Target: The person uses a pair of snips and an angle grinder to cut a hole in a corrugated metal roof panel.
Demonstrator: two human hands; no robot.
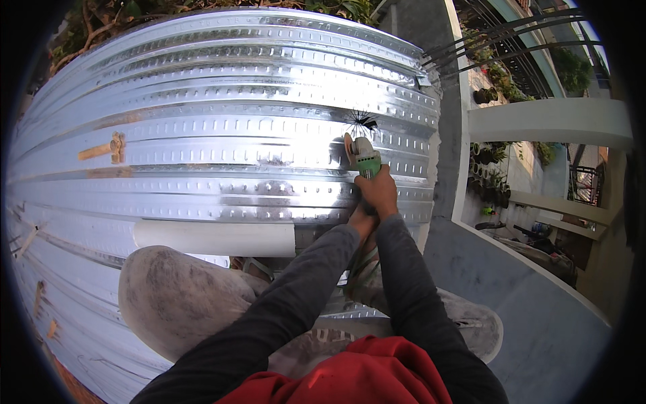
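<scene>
Both of my hands grip a green and grey angle grinder over the ribbed, shiny metal decking. My right hand is closed round its body, just behind the green part. Lower down, my left hand is closed at the grinder's rear end, its fingers partly hidden. The brownish disc stands on edge at the left of the grinder head, close to the sheet; whether it touches I cannot tell. Just beyond the head, a dark spiky patch with radiating lines shows on the decking.
A white pipe lies left of my arms, near my bent knee. Farther left rests a T-shaped wooden piece. Along the right runs a grey concrete wall, with a drop to a yard beyond. Black cables cross at the far right.
</scene>
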